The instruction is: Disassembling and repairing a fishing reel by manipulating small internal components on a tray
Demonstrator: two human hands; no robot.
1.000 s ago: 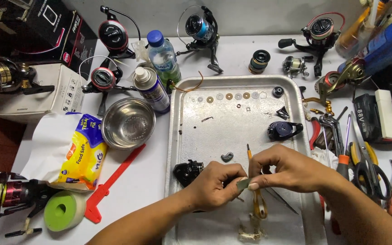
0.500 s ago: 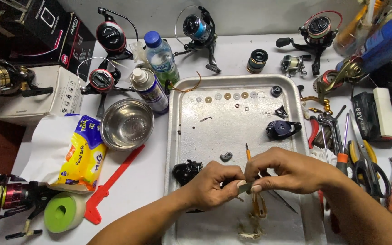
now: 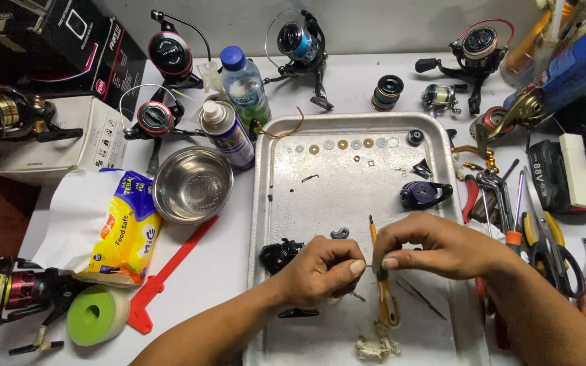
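Both of my hands meet over the near part of a metal tray (image 3: 266,203). My left hand (image 3: 320,271) pinches one end of a thin metal pin or shaft, and my right hand (image 3: 428,244) pinches a small dark part on its other end. Under them lies an orange-handled tool (image 3: 386,301). A black reel part (image 3: 278,256) sits just left of my left hand, a small grey piece (image 3: 339,233) above it. A row of small washers (image 3: 340,144) lies along the tray's far edge, and a dark blue reel body (image 3: 423,195) rests at the right.
A steel bowl (image 3: 192,184), spray can (image 3: 228,134), water bottle (image 3: 245,88) and yellow packet (image 3: 125,230) stand left of the tray. Several fishing reels (image 3: 171,54) line the back. Pliers, scissors and screwdrivers (image 3: 544,244) crowd the right. A red stick (image 3: 171,271) and green tape roll (image 3: 96,315) lie near left.
My hands have stayed together over the tray, shifting only slightly while working the small part. Nothing else has moved.
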